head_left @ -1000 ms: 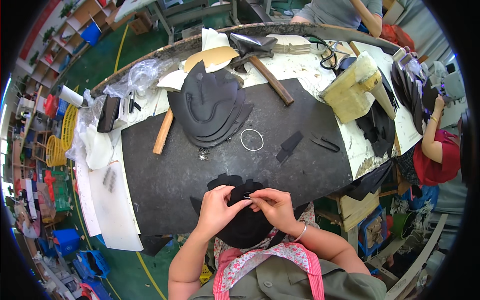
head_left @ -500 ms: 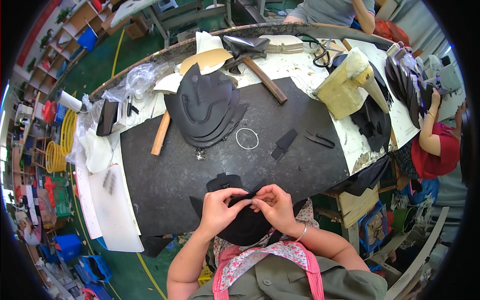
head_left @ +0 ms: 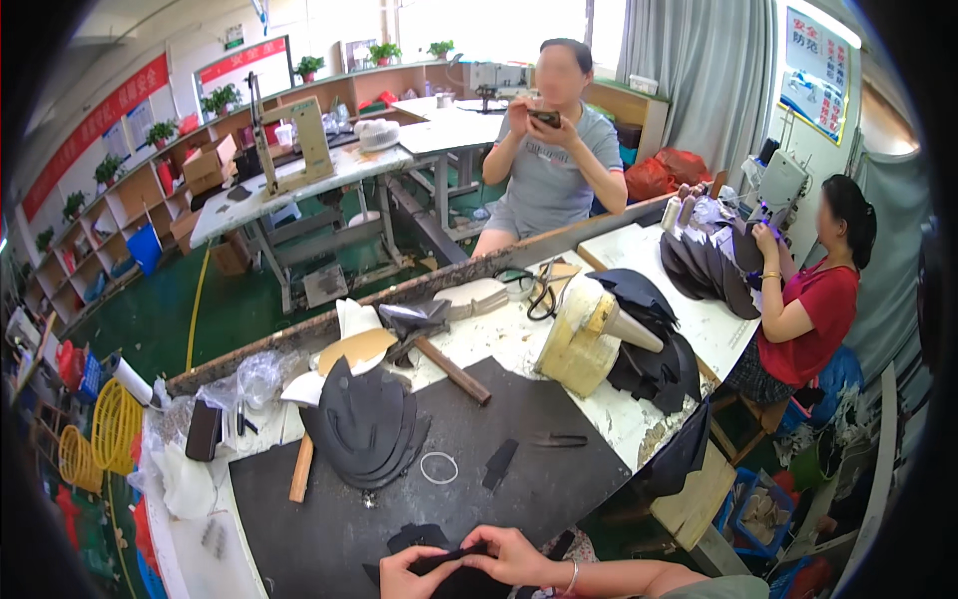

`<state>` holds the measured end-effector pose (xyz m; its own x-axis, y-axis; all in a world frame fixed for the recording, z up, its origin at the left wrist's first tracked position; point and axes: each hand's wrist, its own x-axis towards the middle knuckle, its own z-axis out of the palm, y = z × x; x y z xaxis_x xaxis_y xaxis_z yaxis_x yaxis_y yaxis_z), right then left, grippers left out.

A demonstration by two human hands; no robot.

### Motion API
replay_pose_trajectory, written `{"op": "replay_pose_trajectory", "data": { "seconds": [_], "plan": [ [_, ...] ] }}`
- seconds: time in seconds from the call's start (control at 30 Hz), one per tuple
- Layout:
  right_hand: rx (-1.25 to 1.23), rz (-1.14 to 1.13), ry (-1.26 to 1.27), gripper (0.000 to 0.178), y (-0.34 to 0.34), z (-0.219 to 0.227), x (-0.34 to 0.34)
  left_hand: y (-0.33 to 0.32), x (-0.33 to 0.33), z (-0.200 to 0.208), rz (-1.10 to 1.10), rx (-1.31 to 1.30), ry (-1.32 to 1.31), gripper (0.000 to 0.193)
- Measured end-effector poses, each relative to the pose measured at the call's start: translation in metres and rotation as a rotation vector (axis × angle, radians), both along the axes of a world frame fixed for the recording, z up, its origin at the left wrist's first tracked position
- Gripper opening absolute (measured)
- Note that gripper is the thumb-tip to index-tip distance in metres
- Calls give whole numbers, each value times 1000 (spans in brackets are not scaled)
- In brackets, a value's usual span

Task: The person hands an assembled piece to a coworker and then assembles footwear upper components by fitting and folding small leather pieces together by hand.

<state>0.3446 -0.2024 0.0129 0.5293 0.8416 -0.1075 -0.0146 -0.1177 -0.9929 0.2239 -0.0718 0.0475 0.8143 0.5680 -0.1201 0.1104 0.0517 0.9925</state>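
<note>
Tightly pinching the upper edge of a black piece [head_left: 467, 587] between the closed thumb and fingertips of the left hand [head_left: 414, 576] and those of the right hand [head_left: 509, 558], almost touching at the near side of a black mat [head_left: 309, 524]. Impossible to tell, behind the knuckles, about any small part inside the pinch. At chief risk, in all likelihood, of slipping loose through an eased thumb, or of setting askew through uneven pull from the two sides. Cut off by the lower edge of the view, so beyond checking for a hidden crease. Perhaps liable to snag on the black curved part [head_left: 414, 537] just beyond the left fingers; separate or joined, cannot tell which. Apt, on too wide a sweep of the left arm, to scatter small shiny bits [head_left: 370, 500] at the foot of a black stack [head_left: 367, 429]. Farther out, exposed to being brushed aside by a careless right-hand reach: a narrow black strip [head_left: 501, 465], easily overlooked on so dark a ground, near a dark pincer-like tool [head_left: 573, 439].
</note>
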Motion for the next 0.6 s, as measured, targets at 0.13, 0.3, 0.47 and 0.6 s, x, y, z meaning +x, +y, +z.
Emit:
{"op": "replay_pose_trajectory", "data": {
  "seconds": [0.13,0.3,0.47,0.6],
  "plan": [
    [9,2,-23,18,7,22,6,-4,-3,-3,152,-53,61,15],
    [22,-43,-187,21,27,42,18,-1,11,4,380,-47,52,29],
    [81,-70,89,17,34,48,18,4,13,22,312,-174,-91,31],
    [-5,6,84,19,39,53,18,12,8,20,256,-139,-74,33]
  ]
}}
